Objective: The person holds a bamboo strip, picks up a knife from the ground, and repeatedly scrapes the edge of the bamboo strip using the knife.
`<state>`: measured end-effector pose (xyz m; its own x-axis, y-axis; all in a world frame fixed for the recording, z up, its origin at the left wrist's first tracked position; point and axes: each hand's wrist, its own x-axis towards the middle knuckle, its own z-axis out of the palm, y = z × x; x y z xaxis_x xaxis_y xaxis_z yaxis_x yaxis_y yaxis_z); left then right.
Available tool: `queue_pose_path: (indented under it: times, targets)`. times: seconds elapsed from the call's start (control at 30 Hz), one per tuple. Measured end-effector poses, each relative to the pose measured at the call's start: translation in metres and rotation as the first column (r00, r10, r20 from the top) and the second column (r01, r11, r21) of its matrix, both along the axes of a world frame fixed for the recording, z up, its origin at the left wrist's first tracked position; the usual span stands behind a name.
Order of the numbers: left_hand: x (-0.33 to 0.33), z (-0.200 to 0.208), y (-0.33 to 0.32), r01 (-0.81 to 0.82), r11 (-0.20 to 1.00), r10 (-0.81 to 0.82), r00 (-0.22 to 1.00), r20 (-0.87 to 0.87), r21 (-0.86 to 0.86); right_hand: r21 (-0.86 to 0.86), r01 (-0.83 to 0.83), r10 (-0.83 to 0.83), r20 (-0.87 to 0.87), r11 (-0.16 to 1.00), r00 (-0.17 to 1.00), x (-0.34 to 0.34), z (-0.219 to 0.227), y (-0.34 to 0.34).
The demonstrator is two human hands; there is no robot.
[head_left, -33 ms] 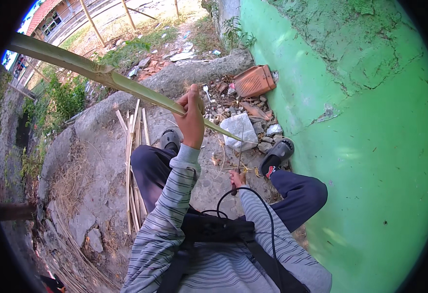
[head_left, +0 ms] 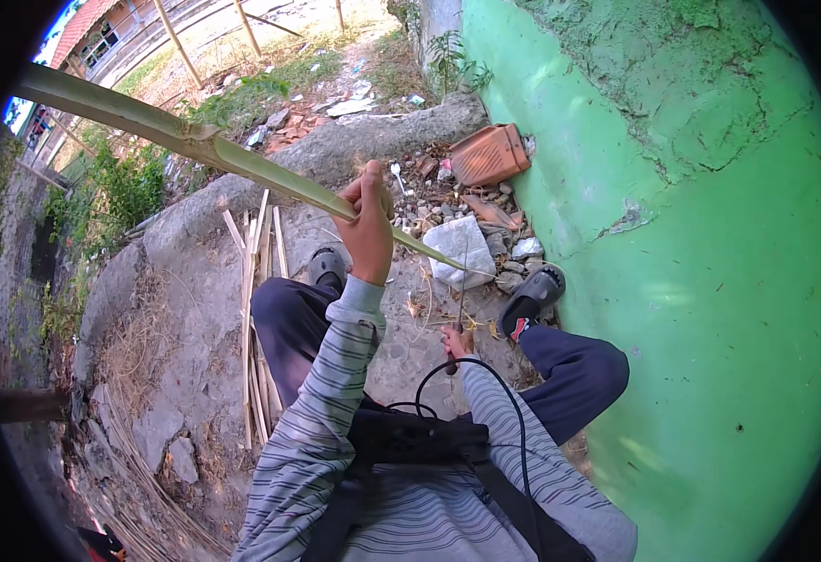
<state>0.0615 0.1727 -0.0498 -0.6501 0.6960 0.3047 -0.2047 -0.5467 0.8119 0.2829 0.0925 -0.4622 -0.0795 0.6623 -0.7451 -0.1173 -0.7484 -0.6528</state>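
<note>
My left hand (head_left: 366, 229) is closed around a long green split bamboo pole (head_left: 261, 170). The pole slants from the upper left down to a thin end in front of me. Lower and to the right, my right hand (head_left: 454, 343) grips the dark handle of a knife (head_left: 463, 302). Its narrow blade points away from me and crosses the bamboo's thin end; whether the two touch, I cannot tell. Beneath that end a whitish stone block (head_left: 450, 245) lies on the ground.
Split bamboo strips (head_left: 253, 328) lie beside my left leg. A green wall (head_left: 701, 328) rises on the right. Rubble and an orange clay block (head_left: 490, 156) sit at its foot. Beyond runs a low concrete kerb (head_left: 336, 155). A black cable (head_left: 504, 382) loops near my right wrist.
</note>
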Motion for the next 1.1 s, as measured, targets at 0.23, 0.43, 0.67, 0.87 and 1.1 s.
queue_pose_path:
  times: [0.23, 0.43, 0.67, 0.87, 1.1]
  targets:
    - [-0.008, 0.002, 0.0, 0.027, 1.0, -0.027, 1.0, 0.017, -0.008, 0.065, 0.038, -0.028, -0.15, 0.997, 0.988, -0.025, 0.025, 0.008]
    - [-0.002, 0.006, 0.006, 0.037, 0.999, -0.037, 0.999, 0.035, -0.004, 0.053, -0.153, 0.138, 0.224, 0.987, 0.965, 0.014, -0.023, 0.008]
    - [-0.015, -0.005, -0.004, 0.006, 1.0, -0.006, 1.0, 0.021, -0.006, -0.24, -0.197, 0.156, -0.18, 0.951, 0.971, 0.02, 0.001, 0.006]
    - [-0.01, -0.004, -0.002, 0.026, 1.0, -0.026, 0.999, 0.031, 0.005, -0.17, -0.013, -0.057, -0.405, 0.985, 0.913, -0.007, 0.025, 0.016]
    - [-0.024, -0.01, -0.008, -0.008, 0.999, 0.008, 1.0, 0.011, -0.044, 0.143, -0.171, 0.157, 0.11, 0.975, 0.982, -0.028, 0.04, 0.005]
